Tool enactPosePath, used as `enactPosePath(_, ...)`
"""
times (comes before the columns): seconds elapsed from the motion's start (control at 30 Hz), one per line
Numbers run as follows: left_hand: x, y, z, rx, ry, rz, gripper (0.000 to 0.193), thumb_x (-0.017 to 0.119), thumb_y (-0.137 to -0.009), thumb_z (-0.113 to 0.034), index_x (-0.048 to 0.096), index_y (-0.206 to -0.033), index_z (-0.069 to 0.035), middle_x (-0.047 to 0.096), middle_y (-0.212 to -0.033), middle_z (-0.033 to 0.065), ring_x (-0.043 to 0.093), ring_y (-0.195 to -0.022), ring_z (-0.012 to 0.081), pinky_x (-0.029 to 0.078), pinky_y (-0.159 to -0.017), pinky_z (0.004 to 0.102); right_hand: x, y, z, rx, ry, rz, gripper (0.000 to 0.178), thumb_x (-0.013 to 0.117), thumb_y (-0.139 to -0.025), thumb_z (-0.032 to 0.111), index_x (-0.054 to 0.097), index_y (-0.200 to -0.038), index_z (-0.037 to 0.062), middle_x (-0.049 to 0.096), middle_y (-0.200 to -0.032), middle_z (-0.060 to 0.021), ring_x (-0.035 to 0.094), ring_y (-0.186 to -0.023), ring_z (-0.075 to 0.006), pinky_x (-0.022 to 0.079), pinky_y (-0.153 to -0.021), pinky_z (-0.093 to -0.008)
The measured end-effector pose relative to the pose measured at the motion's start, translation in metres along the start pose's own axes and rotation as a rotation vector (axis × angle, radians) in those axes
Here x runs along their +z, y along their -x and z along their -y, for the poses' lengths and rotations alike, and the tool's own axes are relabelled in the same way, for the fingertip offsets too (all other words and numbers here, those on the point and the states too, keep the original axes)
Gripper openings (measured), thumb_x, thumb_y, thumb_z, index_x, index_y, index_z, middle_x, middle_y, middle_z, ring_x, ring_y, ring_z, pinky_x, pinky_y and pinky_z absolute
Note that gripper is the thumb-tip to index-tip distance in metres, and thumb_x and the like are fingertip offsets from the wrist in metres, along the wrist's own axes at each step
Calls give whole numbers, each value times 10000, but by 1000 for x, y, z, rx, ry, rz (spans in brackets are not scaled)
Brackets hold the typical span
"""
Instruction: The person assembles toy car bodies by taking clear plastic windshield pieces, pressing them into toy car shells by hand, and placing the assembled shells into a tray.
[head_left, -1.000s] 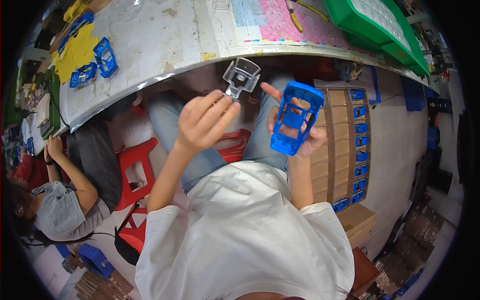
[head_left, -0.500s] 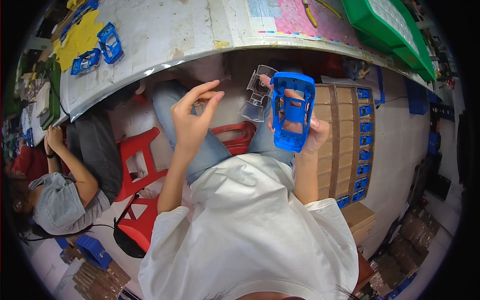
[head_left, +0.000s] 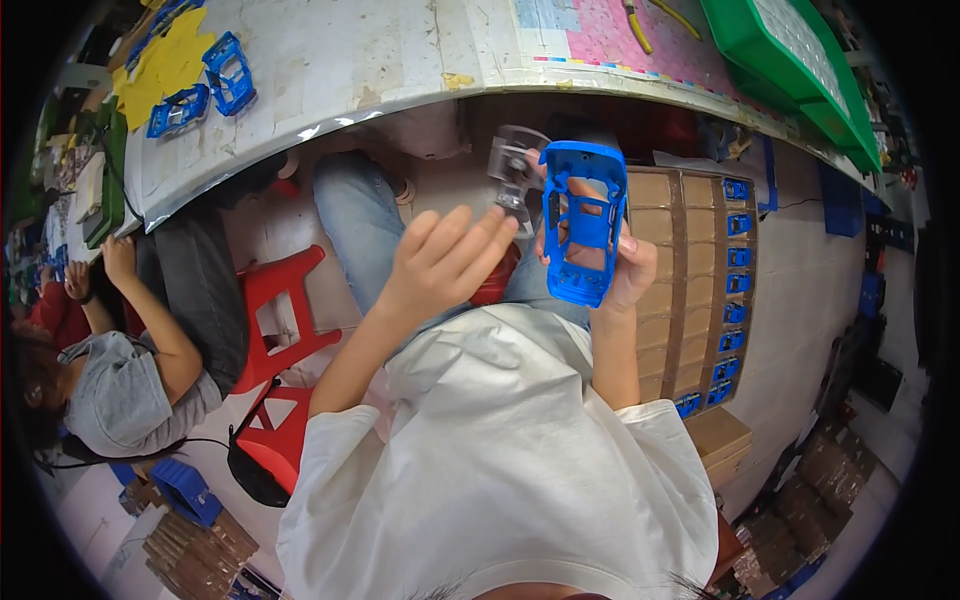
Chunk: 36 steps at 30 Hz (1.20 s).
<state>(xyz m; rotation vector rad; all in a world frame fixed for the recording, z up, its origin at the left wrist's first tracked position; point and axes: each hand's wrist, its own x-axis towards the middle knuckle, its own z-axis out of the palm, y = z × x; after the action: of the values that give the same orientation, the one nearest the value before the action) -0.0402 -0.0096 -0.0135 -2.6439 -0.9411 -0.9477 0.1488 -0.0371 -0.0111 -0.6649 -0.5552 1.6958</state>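
My right hand [head_left: 632,265] grips a blue toy car body shell [head_left: 590,225], upright, its window openings showing the fingers behind. A clear plastic window piece [head_left: 510,165] sits beside the shell's left edge, near the fingertips of that same hand; how it is held there is partly hidden. My left hand [head_left: 445,255] is at the lower end of the clear piece, back of the hand up and fingers stretched out. Its fingertips overlap the clear piece in view; whether they touch it I cannot tell. The left thumb is hidden.
Ahead runs a white worktable [head_left: 330,60] with two blue car shells [head_left: 229,75] and yellow sheeting [head_left: 165,75]. A green tray [head_left: 800,75] stands at far right. To my right is a divided cardboard box [head_left: 690,270] with blue shells. A co-worker [head_left: 130,390] sits left, beside a red stool [head_left: 285,320].
My left hand has moved right to the clear piece, its fingers straightening. The clear piece has shifted slightly and is blurred. The blue shell has hardly moved in my right hand.
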Motion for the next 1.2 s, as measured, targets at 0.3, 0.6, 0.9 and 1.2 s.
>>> enactPosePath(0.3,65,50,56,-102,51,215,117,554,-661,-81,574,-772,-50,488,-695,50,466,-703,202,366,-650,309,-16,-7,3,-90,-118,63,774,496,-668,383,319,-1273,-66,226,-1358,-271,588,-734,-282,495,-621,-326)
enactPosePath(0.6,57,26,59,-214,-75,25,148,619,-658,-74,617,-806,-81,589,-816,13,503,-766,183,372,-671,305,-21,-7,-1,-64,-81,2,768,489,-662,411,349,-1273,-34,244,-1333,-295,580,-704,-258,488,-605,-316)
enactPosePath(0.9,29,26,2,-762,953,-16,112,603,-729,33,581,-817,-32,582,-804,32,516,-741,116,375,-670,217,-56,-3,0,54,-136,116,766,537,-627,370,375,-1220,-88,271,-1333,-259,580,-722,-268,495,-615,-348)
enactPosePath(1.2,32,17,3,-1201,1526,-143,146,541,-841,-64,532,-971,4,592,-860,52,518,-809,71,396,-708,194,-57,4,-8,164,-122,83,738,559,-573,361,445,-1151,-84,551,-919,-192,582,-637,-296,507,-564,-362)
